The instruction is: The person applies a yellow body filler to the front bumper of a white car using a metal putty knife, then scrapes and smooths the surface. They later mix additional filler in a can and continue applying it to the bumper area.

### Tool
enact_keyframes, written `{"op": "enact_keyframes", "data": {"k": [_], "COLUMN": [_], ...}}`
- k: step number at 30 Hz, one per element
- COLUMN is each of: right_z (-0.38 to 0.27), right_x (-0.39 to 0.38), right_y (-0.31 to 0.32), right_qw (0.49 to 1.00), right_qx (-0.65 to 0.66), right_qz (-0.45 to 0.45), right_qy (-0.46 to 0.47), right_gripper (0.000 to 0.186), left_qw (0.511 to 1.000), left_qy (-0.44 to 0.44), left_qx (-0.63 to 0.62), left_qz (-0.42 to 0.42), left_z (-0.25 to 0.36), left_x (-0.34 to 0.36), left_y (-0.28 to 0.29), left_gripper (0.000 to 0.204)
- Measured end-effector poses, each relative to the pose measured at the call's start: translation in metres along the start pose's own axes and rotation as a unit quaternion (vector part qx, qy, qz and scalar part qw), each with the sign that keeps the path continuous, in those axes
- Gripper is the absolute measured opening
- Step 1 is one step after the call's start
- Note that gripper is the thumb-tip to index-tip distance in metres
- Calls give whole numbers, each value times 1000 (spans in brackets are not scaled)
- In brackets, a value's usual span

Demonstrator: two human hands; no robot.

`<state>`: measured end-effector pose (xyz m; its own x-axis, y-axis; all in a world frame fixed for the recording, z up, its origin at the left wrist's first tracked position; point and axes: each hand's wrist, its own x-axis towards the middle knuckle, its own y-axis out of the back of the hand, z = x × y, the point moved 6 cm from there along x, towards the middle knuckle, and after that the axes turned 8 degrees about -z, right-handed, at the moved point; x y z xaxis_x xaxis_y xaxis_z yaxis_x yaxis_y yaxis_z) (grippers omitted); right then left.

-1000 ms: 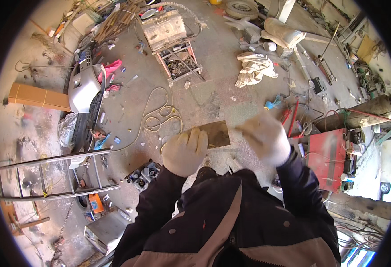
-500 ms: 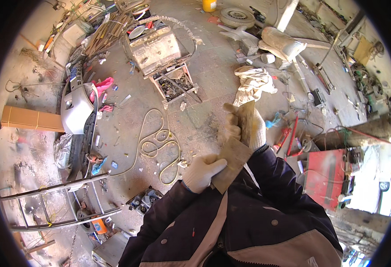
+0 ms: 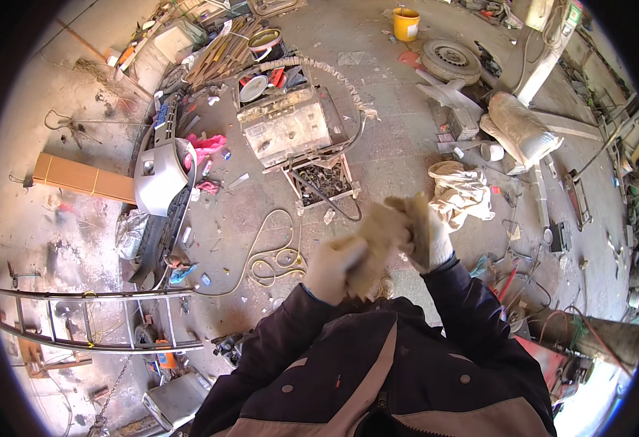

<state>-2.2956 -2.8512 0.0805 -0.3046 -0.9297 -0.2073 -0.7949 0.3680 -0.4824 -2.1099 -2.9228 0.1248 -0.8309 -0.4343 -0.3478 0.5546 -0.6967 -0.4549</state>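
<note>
Both hands wear whitish work gloves and are raised in front of my chest. My left hand [image 3: 332, 269] grips the lower end of a flat tan plate [image 3: 375, 244], thumb lying across its face. My right hand [image 3: 438, 244] is closed around a second narrow tan plate [image 3: 420, 222], and its dirty fingertips reach over to the upper end of the first. Motion smears both plates, so their material and exact edges do not show. Whether the two plates touch, I cannot tell.
A dusty wheeled machine [image 3: 284, 127] with a hose stands ahead. A yellow hose [image 3: 261, 269] lies coiled on the floor. Right of my hands are a crumpled cloth [image 3: 459, 193] and a tyre [image 3: 450, 60]. A ladder [image 3: 108, 295] and a car bumper [image 3: 161, 178] are at the left.
My view has shifted, so the room's things sit further right in the picture. The two plates have turned and now blur, with my hands drawn closer together around them.
</note>
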Motion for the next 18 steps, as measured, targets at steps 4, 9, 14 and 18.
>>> {"op": "enact_keyframes", "data": {"k": [4, 9, 14, 18], "right_z": [-16, -32, -102, -163], "right_x": [51, 85, 191, 267], "right_y": [17, 28, 111, 137], "right_qw": [970, 931, 974, 979], "right_qx": [209, -336, -179, -123], "right_qz": [-104, -143, 132, 156], "right_qy": [-69, 8, 45, 35], "right_gripper": [66, 46, 48, 44], "left_qw": [970, 995, 997, 988], "left_qy": [33, -47, -15, 48], "left_qx": [218, 75, 66, 144], "left_qz": [-102, 35, 36, -1], "left_z": [-3, 59, 77, 92], "left_x": [59, 149, 245, 316], "left_y": [-30, 15, 24, 24], "left_gripper": [31, 14, 27, 30]}}
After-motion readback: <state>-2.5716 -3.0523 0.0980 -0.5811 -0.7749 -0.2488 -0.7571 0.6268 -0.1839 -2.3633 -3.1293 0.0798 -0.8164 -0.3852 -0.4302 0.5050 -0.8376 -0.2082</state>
